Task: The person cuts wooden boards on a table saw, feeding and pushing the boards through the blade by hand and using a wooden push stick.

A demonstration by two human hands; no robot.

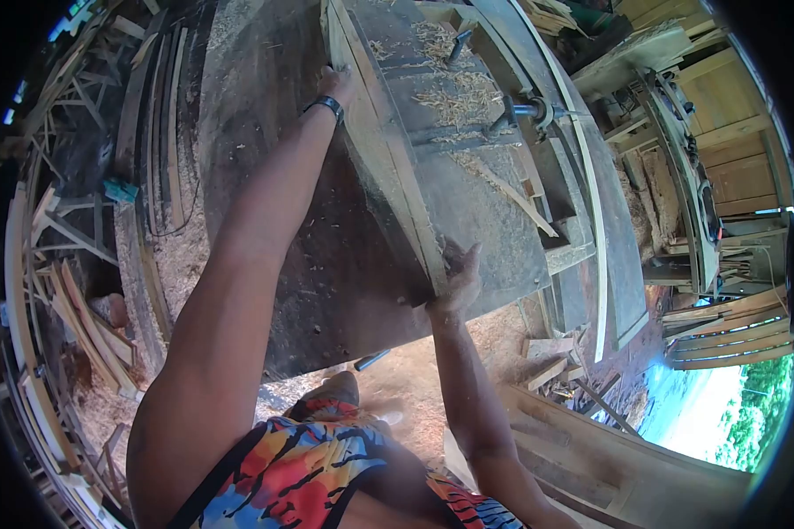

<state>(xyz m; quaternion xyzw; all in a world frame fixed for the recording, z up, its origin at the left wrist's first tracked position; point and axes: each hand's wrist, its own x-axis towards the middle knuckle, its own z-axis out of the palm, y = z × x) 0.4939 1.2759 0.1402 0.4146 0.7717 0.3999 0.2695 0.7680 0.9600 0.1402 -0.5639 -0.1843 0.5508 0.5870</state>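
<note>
Inspector 1: What stands at your far left?
Inspector 2: Long wood strips (pixel 175 132) lie there, with a blue-green object (pixel 121 190) near them.
Inspector 1: And your left hand (pixel 337 85)?
Inspector 2: It reaches over the dark table (pixel 273 97), a band (pixel 329 108) on its wrist. It touches the left side of the board (pixel 386 141), towards the far end; I cannot tell how firmly you grip.
Inspector 1: Where is the board?
Inspector 2: It lies lengthwise over the table, running from beyond your left hand to your right.
Inspector 1: Your right hand (pixel 459 284)?
Inspector 2: Closed round the near end, thumb outward. Your hands are well apart.
Inspector 1: Further right?
Inspector 2: Shavings (pixel 459 99) are scattered on the tabletop, a loose strip (pixel 508 194) slants nearby, and a metal rod (pixel 526 111) sits just beside them.
</note>
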